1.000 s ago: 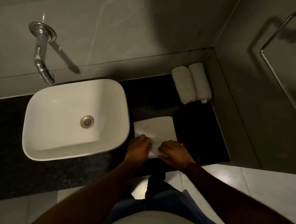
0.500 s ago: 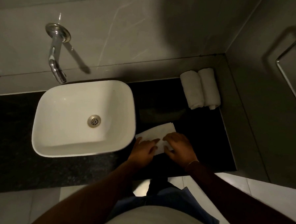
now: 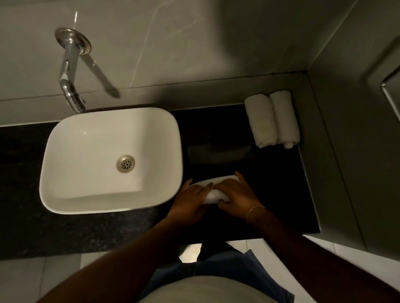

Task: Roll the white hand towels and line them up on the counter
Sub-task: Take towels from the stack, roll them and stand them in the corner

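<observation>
A white hand towel (image 3: 211, 194) lies rolled up on the black counter (image 3: 274, 178), just right of the basin. My left hand (image 3: 192, 197) presses on its left end and my right hand (image 3: 236, 193) covers its right part; both grip the roll. Only a strip of towel shows between and beyond my fingers. Two finished rolled towels (image 3: 262, 121) (image 3: 284, 117) lie side by side in the counter's far right corner, touching each other and close to the side wall.
A white rectangular basin (image 3: 62, 158) sits left of my hands, under a chrome wall tap (image 3: 69, 75). Tiled walls close the counter at the back and right. A metal towel rail (image 3: 396, 101) hangs on the right wall.
The flat part of the towel has been rolled up away from me; my hands have moved forward with it, and hardly any flat cloth is left showing.
</observation>
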